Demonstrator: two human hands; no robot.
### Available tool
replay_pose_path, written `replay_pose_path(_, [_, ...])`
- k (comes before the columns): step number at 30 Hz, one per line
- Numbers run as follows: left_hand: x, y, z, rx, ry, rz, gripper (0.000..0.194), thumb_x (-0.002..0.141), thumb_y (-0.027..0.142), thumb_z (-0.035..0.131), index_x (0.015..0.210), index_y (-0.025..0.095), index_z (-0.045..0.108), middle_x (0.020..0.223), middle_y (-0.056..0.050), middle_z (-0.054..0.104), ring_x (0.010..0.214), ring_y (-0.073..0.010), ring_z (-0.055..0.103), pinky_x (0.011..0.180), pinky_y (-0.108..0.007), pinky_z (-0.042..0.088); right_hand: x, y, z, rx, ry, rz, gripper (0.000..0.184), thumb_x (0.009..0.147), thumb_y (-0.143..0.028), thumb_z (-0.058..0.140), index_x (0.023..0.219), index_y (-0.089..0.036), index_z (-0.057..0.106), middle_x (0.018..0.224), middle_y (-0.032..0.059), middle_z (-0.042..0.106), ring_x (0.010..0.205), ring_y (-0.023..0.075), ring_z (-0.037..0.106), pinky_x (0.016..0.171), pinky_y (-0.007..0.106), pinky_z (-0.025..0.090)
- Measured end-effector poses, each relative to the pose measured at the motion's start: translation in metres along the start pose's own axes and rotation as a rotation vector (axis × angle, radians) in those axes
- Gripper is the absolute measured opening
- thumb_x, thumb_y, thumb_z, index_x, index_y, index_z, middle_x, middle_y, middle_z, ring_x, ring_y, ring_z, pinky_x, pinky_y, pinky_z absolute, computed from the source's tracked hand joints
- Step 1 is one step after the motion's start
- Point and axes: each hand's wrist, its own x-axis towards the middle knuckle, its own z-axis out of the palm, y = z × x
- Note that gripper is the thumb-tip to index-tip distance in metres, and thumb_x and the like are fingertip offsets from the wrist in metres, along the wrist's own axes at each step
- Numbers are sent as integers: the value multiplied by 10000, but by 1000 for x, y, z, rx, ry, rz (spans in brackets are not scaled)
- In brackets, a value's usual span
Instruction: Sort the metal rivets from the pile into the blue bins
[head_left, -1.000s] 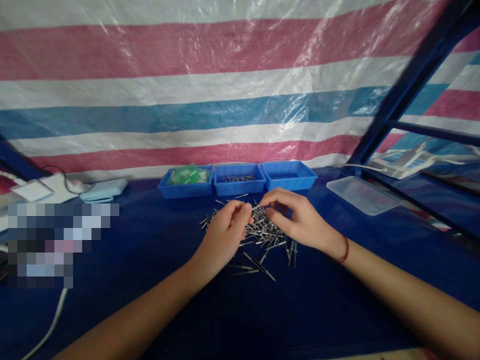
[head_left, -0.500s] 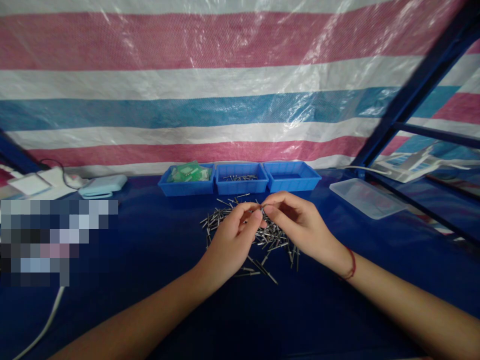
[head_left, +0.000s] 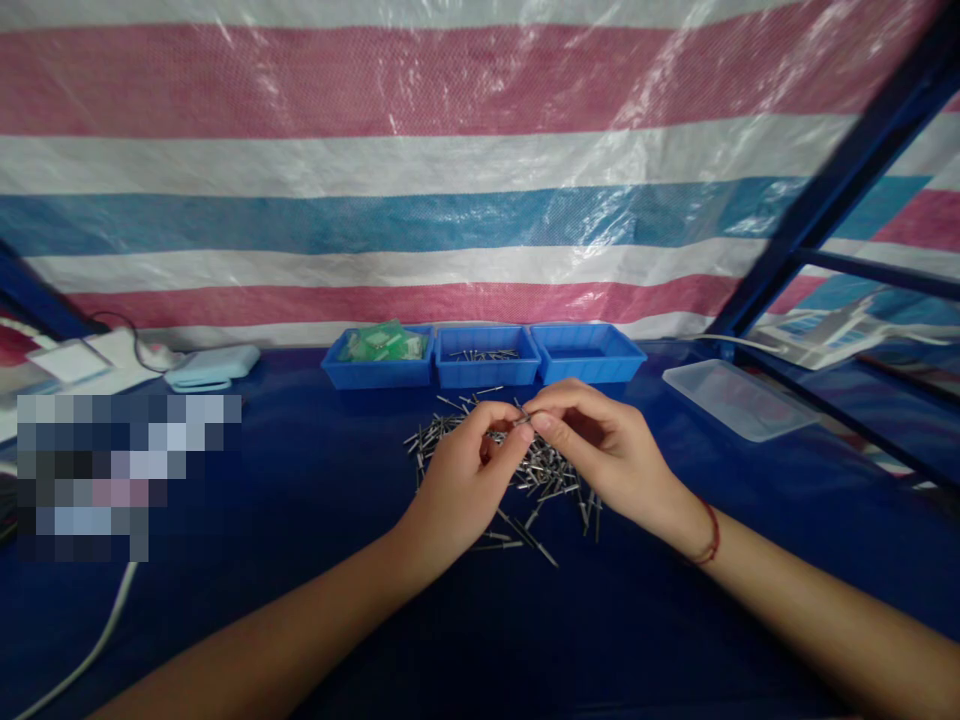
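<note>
Head view shows, at the center of the frame, the left hand (head_left: pixel 469 480) and right hand (head_left: pixel 604 455) pinching small metal pins (head_left: pixel 523 412) between their fingertips, above a loose pile of pins (head_left: pixel 551 465), with three blue trays (head_left: pixel 487 374) beyond, just above center.

Metal piece (head_left: pixel 523 411), at the fingertips: mostly covered by the left hand (head_left: pixel 463 485) and right hand (head_left: pixel 611 450); too small to tell its shape. Metal pins (head_left: pixel 546 468), one heap: overlapping, partly behind both hands; count unclear. Forearms, two: cut off by the picture's edges. Green packets (head_left: pixel 377 343): contents unreadable. Pixelated patch (head_left: pixel 120 465), at left: whatever lies under it masked. White cable (head_left: pixel 109 625): upper end lost at the patch, lower end cut off. White object (head_left: pixel 825 330), far right: blurred, kind unclear. Striped sheet (head_left: pixel 450 85): top cut off.
</note>
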Motion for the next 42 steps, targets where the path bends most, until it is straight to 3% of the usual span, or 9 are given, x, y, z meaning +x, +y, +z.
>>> replay_pose_path(6, [-1, 6, -5, 140, 84, 91, 99, 867, 276, 507, 881, 184, 541, 770, 14, 591, 550, -82, 474, 536, -213, 383, 0, 3, 1, 4, 30, 26, 92, 831, -259, 583, 901, -214, 621, 798, 15, 571, 675, 125, 524, 589, 280, 432])
replay_pose_path(13, [-1, 8, -7, 260, 144, 207, 101, 865, 276, 516, 861, 179, 543, 755, 17, 587, 529, -73, 465, 548, -215, 382, -2, 6, 5, 34, -22, 48, 91, 847, -273, 561, 903, -210, 594, 830, 19, 572, 693, 125, 536, 612, 276, 441])
replay_pose_path(18, [0, 8, -9, 283, 126, 200, 121, 860, 286, 515, 813, 176, 531, 731, 23, 586, 516, -70, 463, 541, -209, 388, -3, 3, 5, -16, -99, 9, 126, 901, -260, 467, 895, -200, 578, 818, 20, 560, 726, 129, 534, 654, 276, 445])
replay_pose_path(22, [2, 11, -12, 272, 78, 174, 178, 876, 338, 495, 969, 188, 518, 729, 31, 592, 517, -79, 486, 561, -222, 405, 2, 4, 2, -142, -86, -52, 166, 922, -247, 415, 860, -192, 559, 808, 22, 554, 736, 132, 533, 697, 284, 437])
replay_pose_path(28, [7, 6, -21, 377, 49, 162, 284, 887, 310, 464, 1137, 176, 454, 717, 17, 615, 543, -109, 542, 550, -233, 409, 46, 24, -4, -544, 209, -162, 184, 903, -258, 411, 807, -187, 551, 803, 58, 590, 743, 177, 545, 693, 321, 431])
replay_pose_path(34, [21, -15, -40, 675, 42, 303, 227, 890, 229, 410, 1070, 174, 538, 744, -6, 637, 590, -122, 574, 603, -252, 430, 90, 50, 5, -696, 186, -146, 198, 870, -272, 433, 870, -163, 599, 864, 101, 577, 812, 226, 557, 748, 375, 434])
replay_pose_path(38, [24, -18, -47, 778, 17, 284, 236, 878, 228, 409, 1059, 184, 555, 804, -21, 657, 665, -152, 611, 628, -273, 451, 79, 49, 9, -703, 129, -128, 203, 846, -284, 471, 916, -149, 605, 858, 99, 582, 782, 221, 562, 745, 378, 440])
replay_pose_path(42, [24, -15, -54, 845, -109, 287, 210, 846, 187, 417, 953, 191, 597, 868, -36, 663, 743, -178, 630, 655, -293, 454, 49, 41, 5, -665, 60, -118, 164, 830, -250, 488, 903, -162, 606, 856, 70, 600, 673, 173, 552, 691, 345, 453])
